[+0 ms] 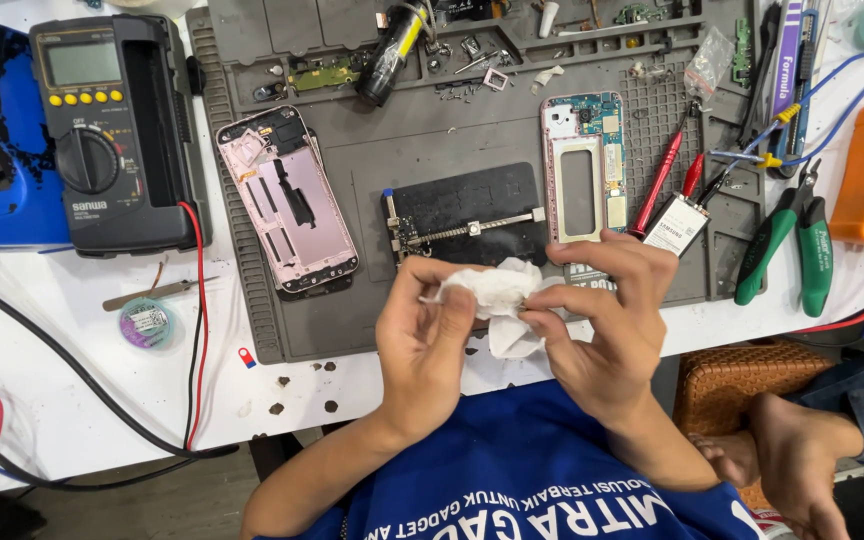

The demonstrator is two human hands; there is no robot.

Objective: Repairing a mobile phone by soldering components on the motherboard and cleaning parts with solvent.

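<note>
Both my hands are pinched on a crumpled white tissue [497, 300]: left hand [422, 345] grips its left end, right hand [607, 320] its right. I hold it over the near edge of the grey work mat [352, 200], just below the black board holder [467, 215]. Pink phone housing [287, 198] lies to the left.

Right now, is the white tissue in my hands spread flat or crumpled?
Crumpled: the tissue is bunched in folds between the left hand and right hand.

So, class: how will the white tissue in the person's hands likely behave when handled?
The white tissue looks crumpled and bunched between the left hand and right hand, so it is probably floppy and very light. Its thin hanging fold suggests it tears easily. It is unlikely to roll.
</note>
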